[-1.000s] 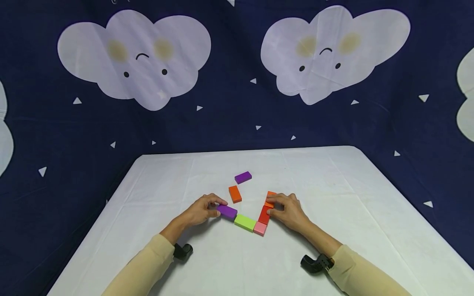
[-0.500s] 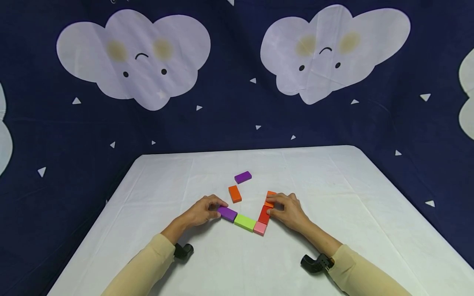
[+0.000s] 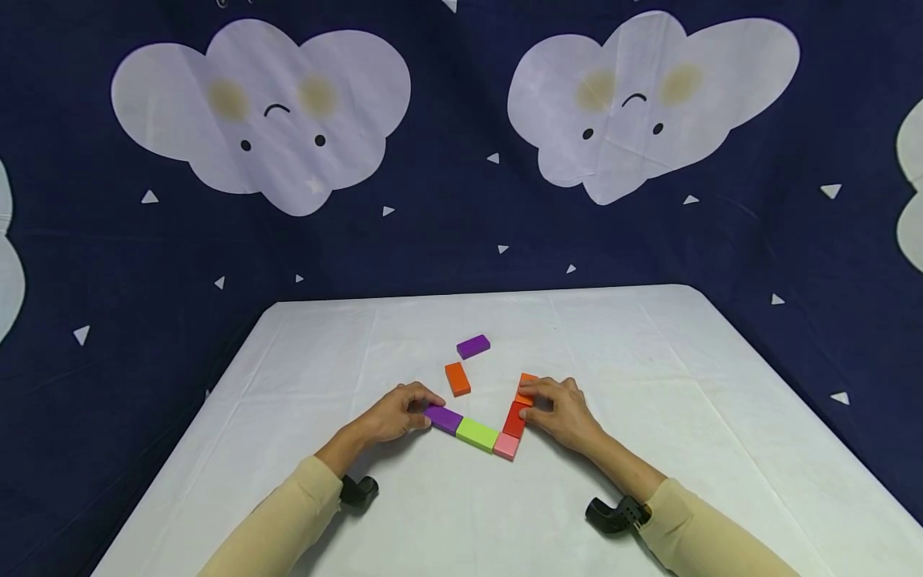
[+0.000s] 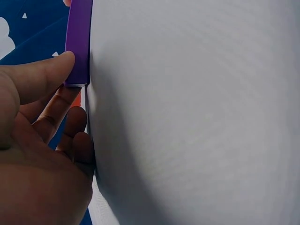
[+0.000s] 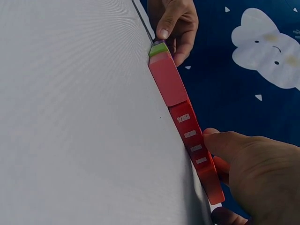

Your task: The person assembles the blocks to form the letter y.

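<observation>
Several coloured toy blocks form a bent row on the table. At its left end, my left hand (image 3: 392, 413) pinches a purple block (image 3: 444, 420) between thumb and fingers; the left wrist view has the thumb on its side near the end. A lime green block (image 3: 477, 434) follows, then a pink block (image 3: 506, 445) at the corner. From there a red block (image 3: 514, 419) with white marks on its side (image 5: 190, 134) and an orange block (image 3: 525, 396) run away from me. My right hand (image 3: 566, 417) holds these two, thumb at the red block, fingertips over the orange one.
Beyond the row lie a loose orange block (image 3: 457, 379) and a second purple block (image 3: 473, 347). The white-covered table (image 3: 620, 344) ends at a dark blue cloth (image 3: 447, 248) with clouds. Black devices (image 3: 617, 514) sit on both wrists.
My left hand has shifted slightly right and nearer to me, and the purple block has turned a little with it. My right hand and the other blocks have stayed put.
</observation>
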Available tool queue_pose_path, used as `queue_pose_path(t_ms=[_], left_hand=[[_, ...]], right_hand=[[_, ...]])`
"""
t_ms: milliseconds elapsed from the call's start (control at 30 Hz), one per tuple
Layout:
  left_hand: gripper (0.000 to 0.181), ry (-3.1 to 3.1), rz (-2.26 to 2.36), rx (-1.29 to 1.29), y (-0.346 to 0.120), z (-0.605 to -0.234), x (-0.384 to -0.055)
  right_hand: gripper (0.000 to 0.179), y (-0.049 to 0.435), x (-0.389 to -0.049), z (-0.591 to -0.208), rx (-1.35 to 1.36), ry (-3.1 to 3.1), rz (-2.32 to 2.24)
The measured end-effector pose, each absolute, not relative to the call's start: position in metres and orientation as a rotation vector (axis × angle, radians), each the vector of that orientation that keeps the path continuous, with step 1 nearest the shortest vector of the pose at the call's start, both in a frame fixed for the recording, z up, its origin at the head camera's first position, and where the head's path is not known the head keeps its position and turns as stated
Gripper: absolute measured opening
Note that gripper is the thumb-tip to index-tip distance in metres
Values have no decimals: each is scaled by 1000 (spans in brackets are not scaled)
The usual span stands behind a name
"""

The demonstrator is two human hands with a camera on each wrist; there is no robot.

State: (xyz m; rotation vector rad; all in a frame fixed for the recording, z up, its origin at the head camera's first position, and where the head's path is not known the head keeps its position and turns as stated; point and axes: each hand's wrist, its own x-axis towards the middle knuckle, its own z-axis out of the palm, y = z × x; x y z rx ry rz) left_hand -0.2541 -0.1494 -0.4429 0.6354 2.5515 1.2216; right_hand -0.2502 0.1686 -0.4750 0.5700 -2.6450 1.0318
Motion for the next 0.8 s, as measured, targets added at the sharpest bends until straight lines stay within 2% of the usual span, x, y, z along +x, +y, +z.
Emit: queue_pose_path(t_ms=[800], left_hand=[[33,2552,1221,596,-150,-445,-253]], right_hand=[[38,169,-249,-474,575,-2643,1043]])
